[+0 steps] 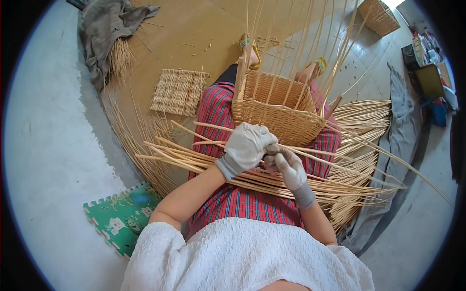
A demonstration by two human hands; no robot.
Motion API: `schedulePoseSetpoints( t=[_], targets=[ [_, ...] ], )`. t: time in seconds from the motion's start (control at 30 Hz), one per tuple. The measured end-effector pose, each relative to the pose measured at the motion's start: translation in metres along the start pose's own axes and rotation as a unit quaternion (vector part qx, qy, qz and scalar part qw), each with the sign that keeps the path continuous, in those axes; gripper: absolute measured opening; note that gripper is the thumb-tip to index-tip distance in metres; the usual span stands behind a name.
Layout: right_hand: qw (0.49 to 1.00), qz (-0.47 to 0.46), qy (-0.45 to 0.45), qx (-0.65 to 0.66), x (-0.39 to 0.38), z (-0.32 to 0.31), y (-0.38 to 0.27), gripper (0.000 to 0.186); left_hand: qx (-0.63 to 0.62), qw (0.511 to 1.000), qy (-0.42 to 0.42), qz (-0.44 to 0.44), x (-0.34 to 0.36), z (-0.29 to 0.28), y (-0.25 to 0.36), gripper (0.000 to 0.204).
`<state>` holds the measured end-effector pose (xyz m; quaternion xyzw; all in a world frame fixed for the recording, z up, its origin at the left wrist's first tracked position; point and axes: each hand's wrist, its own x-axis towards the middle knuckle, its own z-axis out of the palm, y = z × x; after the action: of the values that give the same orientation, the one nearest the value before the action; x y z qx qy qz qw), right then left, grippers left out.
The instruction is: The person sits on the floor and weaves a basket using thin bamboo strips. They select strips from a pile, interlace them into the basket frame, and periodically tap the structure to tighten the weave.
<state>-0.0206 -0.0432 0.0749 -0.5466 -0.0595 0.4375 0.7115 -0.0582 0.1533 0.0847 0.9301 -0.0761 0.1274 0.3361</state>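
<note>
My left hand (248, 147), in a white and grey work glove, is closed around wicker rods just below the basket. Close beside it, my gloved right hand (290, 170) pinches the rods with its fingertips; the gloves hide the exact grip. A loose bundle of peeled wicker rods (187, 157) lies across my lap, running under both hands. Resting on my knees past my hands is a part-woven wicker basket (279, 119). Long upright stakes (303, 36) rise from its walls, and wooden posts (241, 77) stand at its corners.
A flat woven panel (179, 92) lies on the floor at left, near scattered thin rods (138, 138) and a green foam mat (119, 225). To the right, many rods (361, 123) rest beside a grey cloth (404, 121). Another basket (378, 18) stands far right.
</note>
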Motion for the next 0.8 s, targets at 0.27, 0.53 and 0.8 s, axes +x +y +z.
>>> schedulePoseSetpoints(
  t=[0.27,0.53,0.8],
  targets=[
    [0.997,-0.025,0.070,-0.012,0.010,0.015,-0.010,0.032,0.035,0.997,-0.060,0.032,-0.008,-0.013,-0.016,0.014],
    [0.929,-0.238,0.274,-0.071,0.030,-0.062,-0.049,0.012,-0.134,0.966,0.042,-0.215,-0.017,-0.026,-0.093,0.012],
    [0.894,-0.276,0.350,-0.031,0.049,-0.072,-0.004,0.013,-0.275,0.900,0.096,-0.323,0.008,-0.004,-0.115,0.041]
  ],
)
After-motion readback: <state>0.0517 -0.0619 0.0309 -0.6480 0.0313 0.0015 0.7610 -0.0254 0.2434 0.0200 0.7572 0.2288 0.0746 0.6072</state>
